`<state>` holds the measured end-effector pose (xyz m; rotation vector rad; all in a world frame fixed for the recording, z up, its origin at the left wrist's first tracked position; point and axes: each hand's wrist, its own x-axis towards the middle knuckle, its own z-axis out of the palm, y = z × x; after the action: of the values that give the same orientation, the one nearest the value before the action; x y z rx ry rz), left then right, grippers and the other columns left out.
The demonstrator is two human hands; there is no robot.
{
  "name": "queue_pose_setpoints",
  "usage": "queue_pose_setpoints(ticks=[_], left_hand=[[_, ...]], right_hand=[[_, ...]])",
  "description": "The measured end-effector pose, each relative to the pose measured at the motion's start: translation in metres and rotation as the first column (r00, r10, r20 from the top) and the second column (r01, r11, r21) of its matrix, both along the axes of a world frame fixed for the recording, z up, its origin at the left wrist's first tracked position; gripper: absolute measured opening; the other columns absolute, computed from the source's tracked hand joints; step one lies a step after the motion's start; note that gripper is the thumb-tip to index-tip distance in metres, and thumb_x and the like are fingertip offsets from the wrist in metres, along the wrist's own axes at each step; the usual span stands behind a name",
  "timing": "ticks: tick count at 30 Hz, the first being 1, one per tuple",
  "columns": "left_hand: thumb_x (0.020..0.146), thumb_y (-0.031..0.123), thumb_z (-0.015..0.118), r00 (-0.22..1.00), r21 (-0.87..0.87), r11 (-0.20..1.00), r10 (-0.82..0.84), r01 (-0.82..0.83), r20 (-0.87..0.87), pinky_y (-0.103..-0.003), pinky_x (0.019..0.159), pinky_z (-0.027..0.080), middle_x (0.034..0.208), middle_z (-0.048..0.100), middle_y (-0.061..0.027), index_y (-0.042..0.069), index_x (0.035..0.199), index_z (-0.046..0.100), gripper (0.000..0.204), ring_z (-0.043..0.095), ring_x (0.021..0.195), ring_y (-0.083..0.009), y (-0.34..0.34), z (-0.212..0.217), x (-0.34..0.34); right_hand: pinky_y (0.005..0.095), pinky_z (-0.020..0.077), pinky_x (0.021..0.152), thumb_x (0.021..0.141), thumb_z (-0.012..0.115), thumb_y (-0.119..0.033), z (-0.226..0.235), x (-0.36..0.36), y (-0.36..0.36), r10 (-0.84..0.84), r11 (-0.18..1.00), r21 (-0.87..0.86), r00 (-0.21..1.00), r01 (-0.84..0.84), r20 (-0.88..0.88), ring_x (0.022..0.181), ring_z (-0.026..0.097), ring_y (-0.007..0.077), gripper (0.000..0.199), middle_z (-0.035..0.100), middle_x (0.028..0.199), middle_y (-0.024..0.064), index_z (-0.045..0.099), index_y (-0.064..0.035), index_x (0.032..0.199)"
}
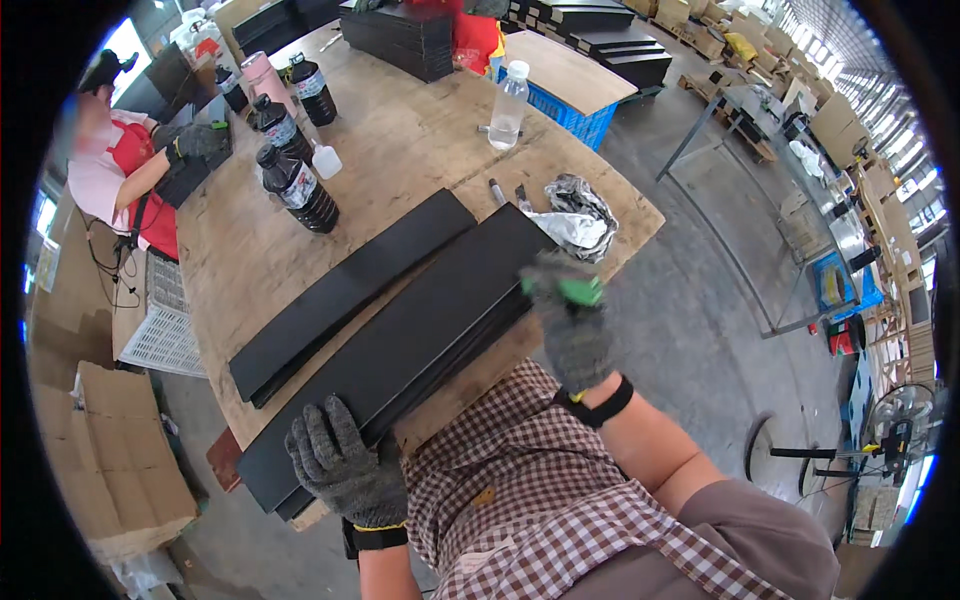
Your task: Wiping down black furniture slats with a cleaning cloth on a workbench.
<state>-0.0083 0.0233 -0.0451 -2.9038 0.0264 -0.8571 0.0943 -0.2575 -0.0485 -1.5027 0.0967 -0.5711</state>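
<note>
A stack of long black boards (400, 325) lies slanted across the near part of the wooden table, right in front of me. My left hand (345, 462), in a dark grey knit glove, rests flat on the stack's near left end, fingers stretched over the top board. At the far right end is my right hand (575, 325), gloved the same way and blurred by motion. Its fingers are closed round a small bright green block (580, 291), whose kind I cannot make out. Alongside the stack, on its far side, lies another black board or pair of boards (350, 295).
Dark bottles (300, 190), a pink flask (265, 80) and a clear water bottle (509, 108) stand on the table. Crumpled silvery wrapping (580, 218) lies near its right edge. At the left, a person (130, 170) in a red apron handles black boards. A cardboard box (125, 460) stands below.
</note>
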Motion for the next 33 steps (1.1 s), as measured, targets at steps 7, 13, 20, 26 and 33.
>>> queue_pose_setpoints(ticks=[7, 13, 20, 26, 33], left_hand=[[0.079, 0.038, 0.076, 0.999, -0.009, 1.0, 0.01, -0.011, -0.052, -0.058, 0.12, 0.035, 0.151, 0.048, -0.0151, 0.012, 0.149, 0.053, 0.078, 0.044, 0.142, -0.0375, -0.002, 0.004, -0.003], [0.074, 0.039, 0.08, 1.0, -0.013, 1.0, 0.011, -0.011, -0.026, -0.06, 0.12, 0.034, 0.152, 0.046, -0.0157, 0.012, 0.15, 0.051, 0.086, 0.043, 0.141, -0.0396, 0.001, 0.002, -0.003], [0.086, 0.038, 0.078, 0.972, -0.499, 0.866, -0.135, 0.022, -0.193, -0.05, 0.119, 0.035, 0.15, 0.052, -0.0183, 0.009, 0.155, 0.046, 0.081, 0.045, 0.142, -0.0359, 0.026, 0.049, -0.027], [0.09, 0.029, 0.079, 0.921, -0.358, 0.849, 0.341, -0.388, -0.19, -0.044, 0.12, 0.034, 0.151, 0.052, -0.02, -0.002, 0.147, 0.051, 0.071, 0.047, 0.141, -0.0352, 0.181, 0.074, -0.04], [0.087, 0.021, 0.081, 0.844, -0.73, 0.458, 0.095, -0.508, -0.528, -0.038, 0.112, 0.045, 0.147, 0.055, -0.0186, -0.005, 0.147, 0.049, 0.073, 0.054, 0.134, -0.0303, 0.199, 0.069, -0.025]], right_hand=[[0.0307, 0.0537, 0.094, 0.103, 0.068, -0.018, 0.013, 0.017, -0.031, -0.057, 0.993, 0.099, 0.994, 0.066, -0.094, 0.107, 0.067, 0.0141, 0.021, 0.074, 0.117, 0.0056, 0.073, -0.0036, 0.117], [0.0316, 0.0541, 0.099, 0.09, 0.077, 0.001, 0.0, -0.029, 0.03, 0.247, 0.957, -0.137, 0.965, -0.257, -0.082, 0.111, 0.07, 0.0219, 0.033, 0.074, 0.12, 0.0113, 0.068, -0.0027, 0.122], [0.0354, 0.0547, 0.098, 0.084, 0.083, 0.0, 0.011, 0.004, -0.014, -0.049, 0.952, -0.293, 0.989, 0.089, 0.138, 0.106, 0.071, 0.0213, 0.031, 0.076, 0.111, 0.0041, 0.074, -0.0074, 0.113], [0.0413, 0.0528, 0.101, 0.086, 0.082, -0.007, 0.026, -0.015, 0.003, 0.225, 0.846, -0.513, 0.969, -0.142, 0.103, 0.113, 0.067, 0.0239, 0.018, 0.078, 0.111, 0.0048, 0.079, -0.0082, 0.104], [0.04, 0.0496, 0.105, 0.087, 0.078, -0.005, 0.036, 0.011, -0.012, 0.009, 0.724, -0.67, 0.969, 0.163, 0.246, 0.119, 0.063, 0.0262, 0.015, 0.079, 0.106, 0.0012, 0.08, -0.0118, 0.101]])
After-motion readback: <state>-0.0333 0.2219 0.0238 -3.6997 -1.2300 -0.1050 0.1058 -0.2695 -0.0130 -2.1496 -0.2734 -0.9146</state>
